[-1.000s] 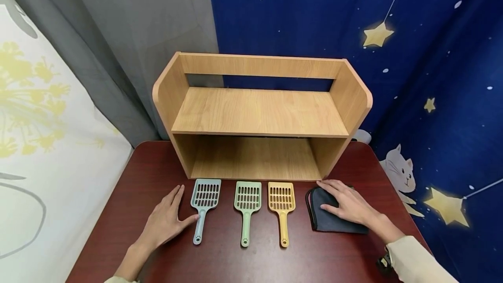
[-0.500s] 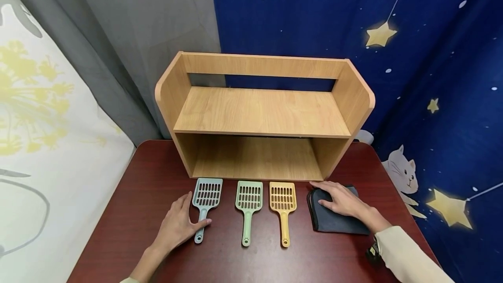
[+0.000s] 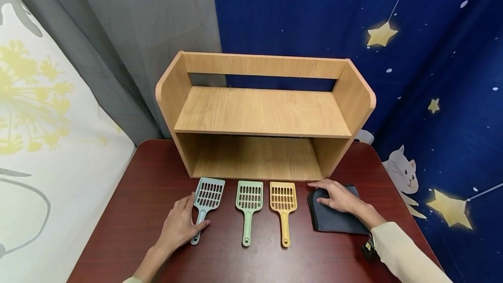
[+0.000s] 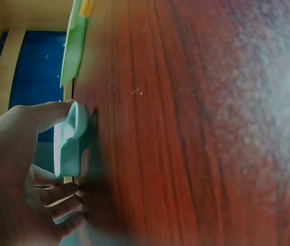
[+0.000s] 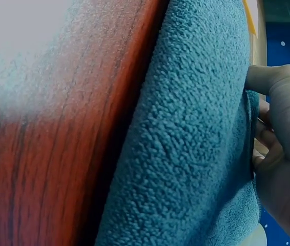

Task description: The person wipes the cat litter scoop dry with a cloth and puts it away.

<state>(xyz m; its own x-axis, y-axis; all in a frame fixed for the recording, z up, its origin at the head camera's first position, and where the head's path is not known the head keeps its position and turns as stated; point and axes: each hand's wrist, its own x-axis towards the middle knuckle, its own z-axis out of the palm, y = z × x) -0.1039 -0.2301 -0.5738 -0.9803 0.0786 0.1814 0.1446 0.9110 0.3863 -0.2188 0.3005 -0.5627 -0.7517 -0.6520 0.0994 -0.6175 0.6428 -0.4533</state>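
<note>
My left hand [image 3: 178, 224] holds the light blue litter scoop [image 3: 209, 194] by its handle, thumb across on the right and fingers along the left. In the left wrist view the handle end [image 4: 69, 156] lies between thumb and fingers, low over the table. Beside it lie a green litter scoop [image 3: 249, 195] and a yellow litter scoop [image 3: 283, 195], slotted heads toward the shelf. My right hand [image 3: 341, 198] rests on a folded dark blue-grey cloth [image 3: 334, 222], fingers extended over its top left part. Up close the cloth [image 5: 186, 128] looks fluffy, with the thumb touching it.
A two-tier wooden shelf [image 3: 259, 112] stands at the back of the dark red table [image 3: 228, 261], its front edge just behind the scoop heads. Grey and blue curtains [image 3: 283, 12] hang behind it. A white patterned cloth [image 3: 59, 165] hangs on the left.
My left hand has moved right and taken hold of the blue scoop, whose head now leans rightward and handle end leftward. The right hand has slid slightly left on the cloth.
</note>
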